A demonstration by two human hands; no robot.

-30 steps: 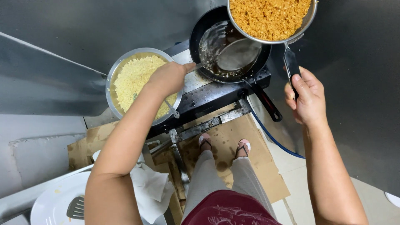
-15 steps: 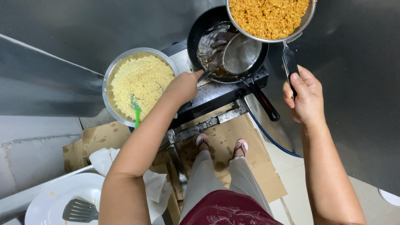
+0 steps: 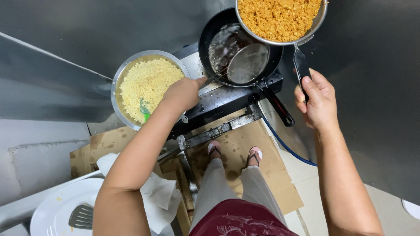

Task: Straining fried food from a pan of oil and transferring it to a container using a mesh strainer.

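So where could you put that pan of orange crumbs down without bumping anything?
The white plate at lower left has bare room beside the slotted spatula. The stove is crowded: the black pan holding a skimmer fills it, and the bowl of yellow crumbs sits alongside.

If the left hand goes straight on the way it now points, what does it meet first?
Probably the round wire skimmer lying in the dark frying pan. The left hand points along the skimmer's thin handle toward the pan on the stove. Depth is unclear, so it might pass above the pan's rim.
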